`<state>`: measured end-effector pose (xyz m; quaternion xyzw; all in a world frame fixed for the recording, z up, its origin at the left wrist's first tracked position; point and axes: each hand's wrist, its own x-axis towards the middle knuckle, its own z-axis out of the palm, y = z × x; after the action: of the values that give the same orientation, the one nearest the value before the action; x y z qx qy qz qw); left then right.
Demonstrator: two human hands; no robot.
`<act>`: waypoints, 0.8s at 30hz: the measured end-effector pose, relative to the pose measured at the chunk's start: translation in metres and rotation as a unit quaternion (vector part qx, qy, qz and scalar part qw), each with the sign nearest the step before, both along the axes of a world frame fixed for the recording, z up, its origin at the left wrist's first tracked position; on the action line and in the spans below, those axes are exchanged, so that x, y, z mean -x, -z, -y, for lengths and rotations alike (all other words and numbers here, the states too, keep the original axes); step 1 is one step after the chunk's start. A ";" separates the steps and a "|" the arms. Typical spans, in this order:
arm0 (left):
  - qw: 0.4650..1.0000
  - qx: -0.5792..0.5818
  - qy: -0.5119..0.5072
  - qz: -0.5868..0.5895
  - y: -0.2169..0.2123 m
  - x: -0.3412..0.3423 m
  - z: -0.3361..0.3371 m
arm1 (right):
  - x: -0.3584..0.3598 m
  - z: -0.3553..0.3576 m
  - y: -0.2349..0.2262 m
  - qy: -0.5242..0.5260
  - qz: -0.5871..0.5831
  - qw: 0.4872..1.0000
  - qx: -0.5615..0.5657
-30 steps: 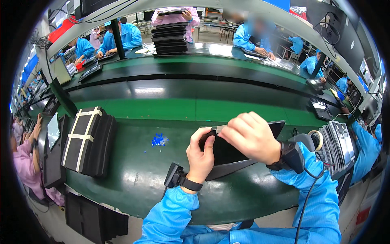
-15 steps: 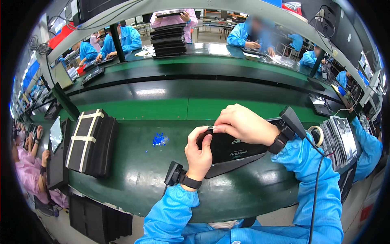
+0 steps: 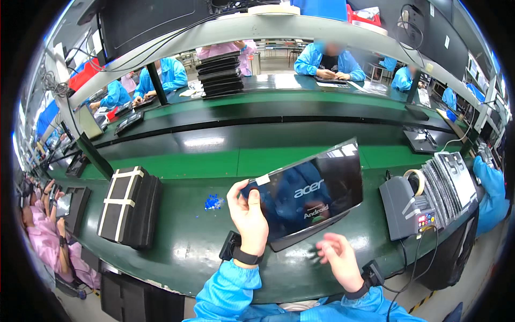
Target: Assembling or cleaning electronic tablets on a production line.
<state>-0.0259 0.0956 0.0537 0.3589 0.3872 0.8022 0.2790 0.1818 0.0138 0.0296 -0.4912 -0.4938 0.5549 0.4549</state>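
A black tablet (image 3: pixel 284 194) with a glossy, lit screen is raised and tilted over the green bench. My left hand (image 3: pixel 249 220) grips it by its left edge, thumb on the front. A small white tab (image 3: pixel 263 180) sticks to its upper left edge, close to my left thumb. My right hand (image 3: pixel 340 260) hangs below the tablet's lower right side, touching nothing, its fingers apart and slightly blurred. Under the tablet a dark flat piece (image 3: pixel 300 234) shows only in part; the rest of it is hidden.
Strapped black foam pieces (image 3: pixel 126 206) stand at the left, with small blue bits (image 3: pixel 213 202) beside them. A grey tape dispenser (image 3: pixel 397 209) and a row of sleeved panels (image 3: pixel 448 182) occupy the right. Co-workers sit across and at the left; a shelf rail (image 3: pixel 225 32) spans overhead.
My right hand has left the tablet's upper left corner and dropped toward me, opening. The tablet is now lifted and tilted in my left hand. My view has shifted, uncovering the tape dispenser.
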 end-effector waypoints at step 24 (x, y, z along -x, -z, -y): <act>0.971 0.189 0.145 0.007 0.017 -0.014 0.068 | -0.017 -0.041 -0.048 0.025 0.066 0.979 -0.192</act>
<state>-0.0119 0.0274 0.0365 0.3459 0.4737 0.6682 0.4577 0.1992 0.0551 0.0772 -0.4431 -0.6076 0.4044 0.5205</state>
